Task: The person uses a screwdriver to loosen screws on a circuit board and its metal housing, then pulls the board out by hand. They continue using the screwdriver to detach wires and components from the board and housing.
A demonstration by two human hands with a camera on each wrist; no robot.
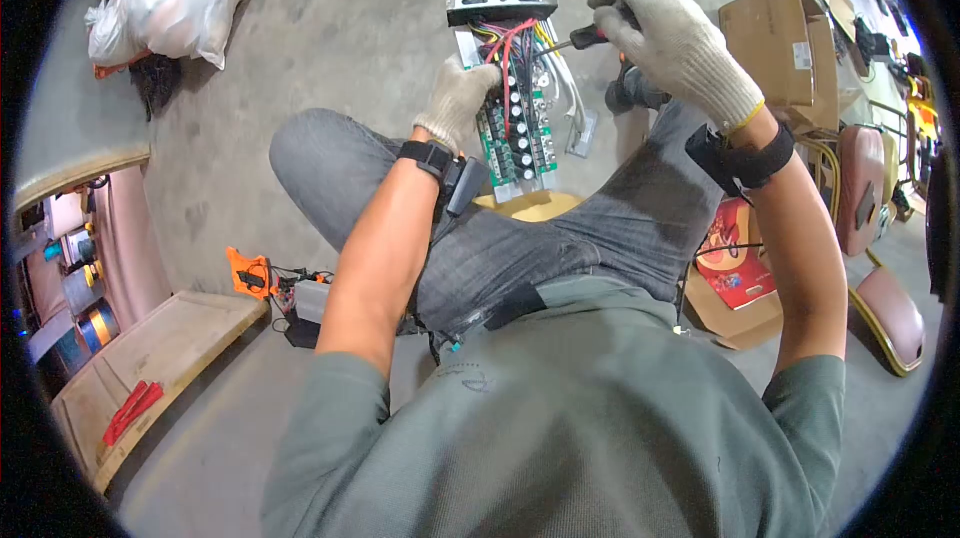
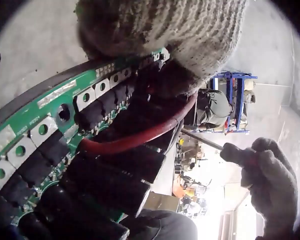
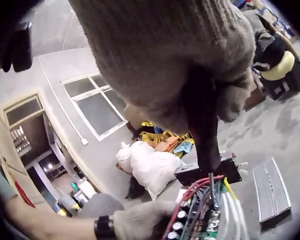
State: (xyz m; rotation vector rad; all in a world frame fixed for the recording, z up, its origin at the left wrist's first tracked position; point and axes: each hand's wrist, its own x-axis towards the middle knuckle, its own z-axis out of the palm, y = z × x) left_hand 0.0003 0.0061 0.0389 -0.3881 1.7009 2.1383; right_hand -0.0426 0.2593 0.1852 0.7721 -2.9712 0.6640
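Note:
A green circuit board [image 1: 548, 153] with rows of capacitors and bundled wires is held out over the person's lap. The gloved left hand [image 1: 457, 98] grips it by its left edge; in the left wrist view a thick red wire [image 2: 135, 142] arches over its dark components. In the gloved right hand [image 1: 670, 43] is a screwdriver [image 1: 588, 36] with a dark handle. Its shaft points left, the tip right at the wires [image 1: 520, 30] on the board's upper part. Beyond the board, a black-and-silver end panel [image 1: 497, 7] sits across more coloured wires.
A small silver plate [image 1: 582, 134] lies on the floor right of the board. Cardboard boxes [image 1: 770, 43] and a pink-seated chair [image 1: 862, 188] stand to the right. White bags [image 1: 180, 3] lie at the far left, and a wooden bench [image 1: 170, 368] holds red-handled tools [image 1: 132, 412].

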